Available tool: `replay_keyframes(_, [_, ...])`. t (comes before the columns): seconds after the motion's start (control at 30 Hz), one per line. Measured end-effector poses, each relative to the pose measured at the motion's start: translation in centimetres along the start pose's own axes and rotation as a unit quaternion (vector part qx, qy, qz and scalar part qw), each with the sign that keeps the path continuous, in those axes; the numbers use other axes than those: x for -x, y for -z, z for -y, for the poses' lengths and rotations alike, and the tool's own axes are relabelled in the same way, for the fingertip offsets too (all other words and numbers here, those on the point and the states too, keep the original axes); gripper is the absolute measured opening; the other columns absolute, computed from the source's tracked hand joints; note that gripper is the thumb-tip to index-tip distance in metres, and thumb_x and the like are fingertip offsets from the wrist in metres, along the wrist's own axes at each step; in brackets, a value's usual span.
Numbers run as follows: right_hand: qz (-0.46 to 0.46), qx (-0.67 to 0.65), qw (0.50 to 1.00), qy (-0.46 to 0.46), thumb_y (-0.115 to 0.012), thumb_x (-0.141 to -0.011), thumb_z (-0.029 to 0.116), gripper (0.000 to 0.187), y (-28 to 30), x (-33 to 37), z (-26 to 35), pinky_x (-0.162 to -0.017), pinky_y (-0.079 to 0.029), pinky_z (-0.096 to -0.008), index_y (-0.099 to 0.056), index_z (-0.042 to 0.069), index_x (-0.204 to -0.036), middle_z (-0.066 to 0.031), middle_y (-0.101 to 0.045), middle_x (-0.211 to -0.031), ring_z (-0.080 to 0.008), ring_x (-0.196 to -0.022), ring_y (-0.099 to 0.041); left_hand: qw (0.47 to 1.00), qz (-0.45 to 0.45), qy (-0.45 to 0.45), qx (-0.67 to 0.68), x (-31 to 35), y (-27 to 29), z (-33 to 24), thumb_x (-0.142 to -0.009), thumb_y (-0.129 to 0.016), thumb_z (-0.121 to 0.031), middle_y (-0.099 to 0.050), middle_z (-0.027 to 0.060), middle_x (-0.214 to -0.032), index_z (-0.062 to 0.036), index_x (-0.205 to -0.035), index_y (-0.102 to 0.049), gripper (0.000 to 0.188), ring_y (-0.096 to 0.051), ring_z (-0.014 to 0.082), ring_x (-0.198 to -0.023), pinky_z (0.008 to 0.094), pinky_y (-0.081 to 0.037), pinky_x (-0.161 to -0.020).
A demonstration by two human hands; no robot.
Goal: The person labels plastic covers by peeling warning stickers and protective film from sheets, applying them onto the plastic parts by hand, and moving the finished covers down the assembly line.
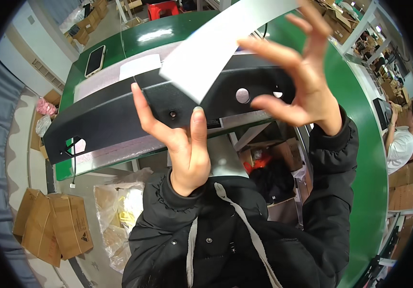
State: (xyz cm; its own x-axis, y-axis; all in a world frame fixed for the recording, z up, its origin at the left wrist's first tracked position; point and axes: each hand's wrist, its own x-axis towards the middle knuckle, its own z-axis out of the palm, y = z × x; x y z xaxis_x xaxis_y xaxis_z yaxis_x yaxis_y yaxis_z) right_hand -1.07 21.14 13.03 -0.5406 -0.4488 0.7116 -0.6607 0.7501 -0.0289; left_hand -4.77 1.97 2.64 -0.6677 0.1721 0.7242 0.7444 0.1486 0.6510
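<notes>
A long black panel (pixel 115 110) with round holes lies across the table in front of me. Over it, a white rectangular sheet (pixel 216 45) slants up to the right. My left hand (pixel 185 149) is at the panel's near edge, index finger and thumb stretched apart. Its thumb tip is just below the sheet's lower corner. My right hand (pixel 307 79) is raised over the panel's right part, its fingers spread and its index fingertip at the sheet's edge. Whether that finger touches the sheet, and what holds the sheet up, I cannot tell.
The green table (pixel 365 144) carries a phone (pixel 95 61) and a white paper (pixel 140 66) behind the panel. A thin cable with a connector (pixel 73 185) hangs at the left. Cardboard boxes (pixel 55 225) and a plastic bag (pixel 115 216) stand below. A person (pixel 401 144) sits at right.
</notes>
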Motion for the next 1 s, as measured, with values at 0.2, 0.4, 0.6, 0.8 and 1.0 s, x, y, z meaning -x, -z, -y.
replay_keyframes(0.2, [-0.044, -0.060, 0.997, -0.020, -0.063, -0.073, -0.001, 0.023, 2.0, 0.6, 0.5, -0.079, -0.042, -0.0304, -0.058, 0.000, -0.096, -0.0096, -0.059, -0.088, -0.0216, -0.098, -0.054, 0.970, -0.001, 0.099, 0.222, 0.1, 0.0, -0.8, -0.080, -0.053, 0.007, -0.008, 0.0168, -0.144, -0.0095, -0.143, 0.012, 0.092, -0.032, 0.0253, -0.126, 0.0376, -0.034, -0.099])
replay_keyframes(0.4, [0.030, -0.190, 0.944, -0.269, -0.066, -0.076, 0.002, 0.009, 0.0, 1.6, 1.6, -0.074, -0.041, -0.0269, -0.058, 0.001, -0.080, -0.0063, -0.056, -0.082, -0.0176, -0.091, -0.054, 0.927, 0.035, 0.106, 0.357, 0.1, 0.1, -1.0, -0.076, -0.057, 0.008, -0.015, 0.0182, -0.141, -0.0157, -0.141, 0.018, 0.102, -0.035, 0.0258, -0.124, 0.0399, -0.035, -0.099])
replay_keyframes(0.6, [0.027, -0.137, 0.965, -0.222, -0.070, -0.073, 0.003, 0.010, -0.9, 1.5, 1.2, -0.067, -0.040, -0.0239, -0.060, 0.001, -0.074, -0.0039, -0.056, -0.070, -0.0163, -0.087, -0.053, 0.919, 0.036, 0.120, 0.374, 0.1, 0.3, -1.1, -0.075, -0.057, 0.009, -0.017, 0.0180, -0.140, -0.0169, -0.140, 0.020, 0.104, -0.036, 0.0263, -0.123, 0.0418, -0.032, -0.101])
replay_keyframes(0.8, [0.025, -0.135, 0.969, -0.206, -0.072, -0.072, 0.004, 0.010, -1.2, 1.4, 1.2, -0.062, -0.040, -0.0238, -0.062, 0.002, -0.072, -0.0022, -0.055, -0.063, -0.0161, -0.086, -0.052, 0.914, 0.023, 0.144, 0.380, 0.0, 0.4, -1.3, -0.075, -0.055, 0.010, -0.016, 0.0181, -0.140, -0.0164, -0.141, 0.018, 0.103, -0.035, 0.0264, -0.124, 0.0423, -0.029, -0.103])
replay_keyframes(1.0, [0.029, -0.114, 0.973, -0.201, -0.072, -0.071, 0.004, 0.011, -1.2, 1.4, 1.2, -0.061, -0.040, -0.0240, -0.062, 0.002, -0.072, -0.0018, -0.056, -0.064, -0.0160, -0.086, -0.052, 0.915, 0.014, 0.145, 0.377, -0.1, 0.4, -1.5, -0.077, -0.052, 0.010, -0.016, 0.0168, -0.141, -0.0147, -0.143, 0.013, 0.096, -0.034, 0.0248, -0.124, 0.0408, -0.033, -0.101])
